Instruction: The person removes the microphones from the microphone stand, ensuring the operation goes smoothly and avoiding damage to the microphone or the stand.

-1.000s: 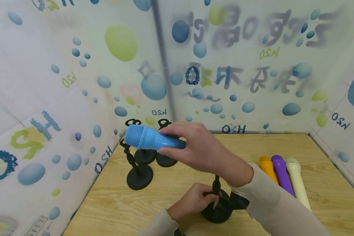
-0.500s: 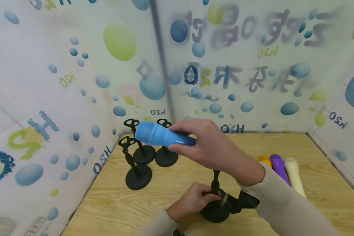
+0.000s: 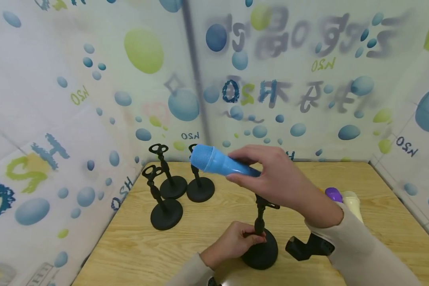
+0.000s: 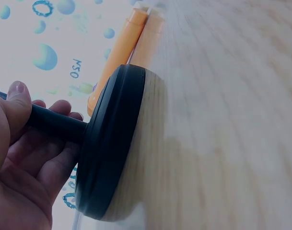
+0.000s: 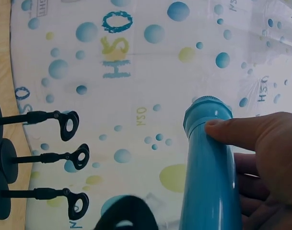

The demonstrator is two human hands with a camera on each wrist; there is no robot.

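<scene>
In the head view my right hand (image 3: 277,174) grips a blue microphone (image 3: 223,162) in the air, its mesh head pointing left. Below it, a black microphone stand (image 3: 260,254) stands upright on the table. Around the lower part of its pole my left hand (image 3: 234,242) curls its fingers and thumb. The left wrist view shows the stand's round base (image 4: 112,143) resting on the wood. The right wrist view has my thumb along the blue microphone (image 5: 210,167), near its head. The top clip of the held stand is partly hidden behind my right hand.
Three more black stands (image 3: 167,214) stand at the table's back left. Purple (image 3: 333,194) and cream (image 3: 352,202) microphones lie at the right, partly behind my right arm; an orange microphone (image 4: 119,55) lies there too. Patterned sheeting (image 3: 296,59) walls the wooden table (image 3: 136,254).
My right hand has moved to the right with the blue microphone, uncovering the stands behind it and part of the held stand's clip. My left hand keeps its grip on the pole.
</scene>
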